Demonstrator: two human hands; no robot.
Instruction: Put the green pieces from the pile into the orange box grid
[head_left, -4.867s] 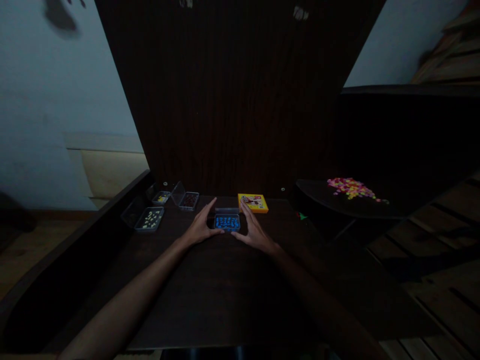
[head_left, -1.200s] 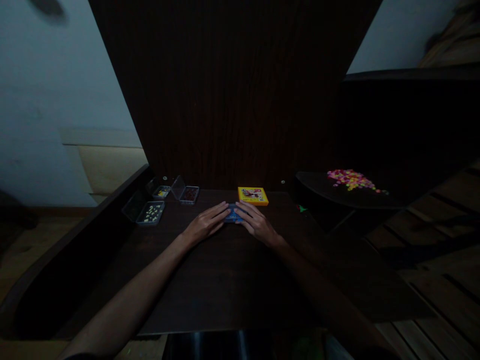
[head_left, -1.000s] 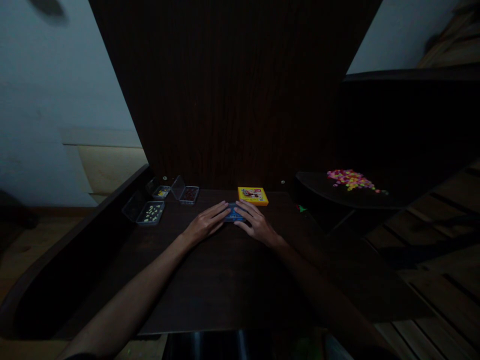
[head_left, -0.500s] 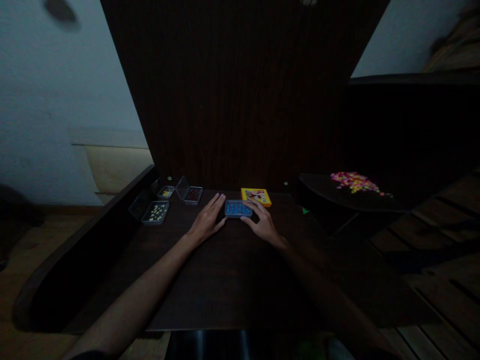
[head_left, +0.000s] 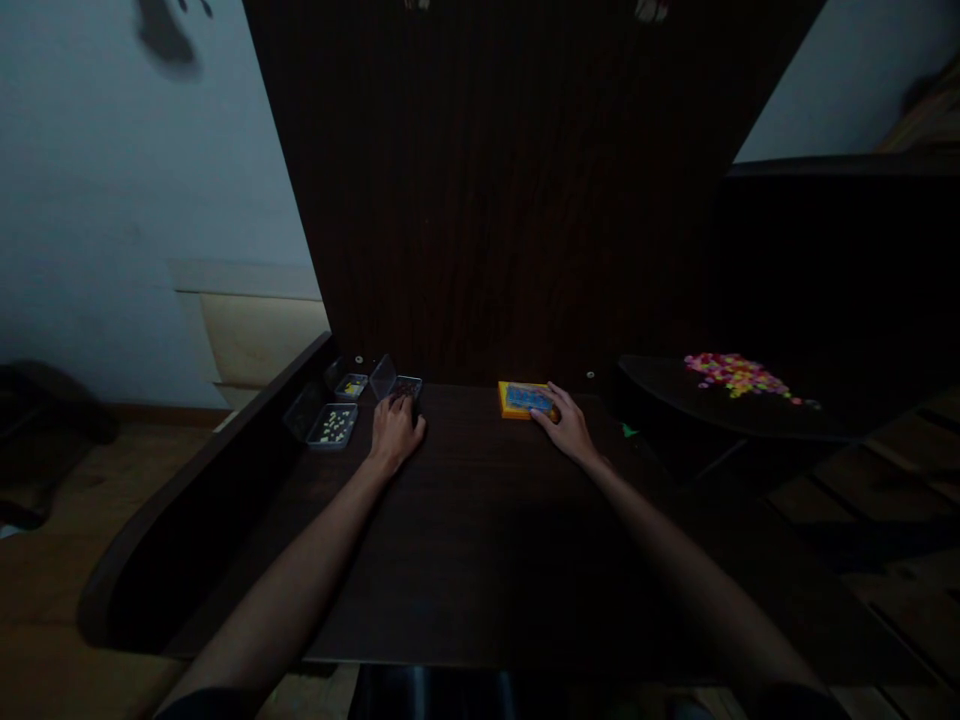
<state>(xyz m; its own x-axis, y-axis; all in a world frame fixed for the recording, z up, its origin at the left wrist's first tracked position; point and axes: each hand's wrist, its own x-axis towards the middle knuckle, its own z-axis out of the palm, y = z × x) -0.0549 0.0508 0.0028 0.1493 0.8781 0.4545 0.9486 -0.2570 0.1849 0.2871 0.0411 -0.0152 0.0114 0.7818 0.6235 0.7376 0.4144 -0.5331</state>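
My right hand (head_left: pixel 567 426) grips the right end of a clear plastic box with blue pieces (head_left: pixel 525 397), thumb at its front and fingers at the back. That box lies over a yellow printed box (head_left: pixel 514 413), covering much of its top. At the left, my left hand (head_left: pixel 393 430) reaches over the front of an open clear box with dark pieces (head_left: pixel 409 385). Its thumb stands apart, and its fingertips touch or hover at the box; I cannot tell which. Just left of this hand is an open box with pale pieces (head_left: pixel 332 427).
A small box with yellow pieces (head_left: pixel 351 386) sits at the back left, by the raised side panel (head_left: pixel 217 500). On a dark shelf (head_left: pixel 675 395) to the right lies a heap of pink and yellow pieces (head_left: pixel 739 376). A tall dark panel (head_left: pixel 495 200) rises behind.
The box of blue pieces has moved from the tabletop back and right onto the yellow box, with my right hand. My left hand has shifted left to the dark-piece box. The view has shifted slightly.
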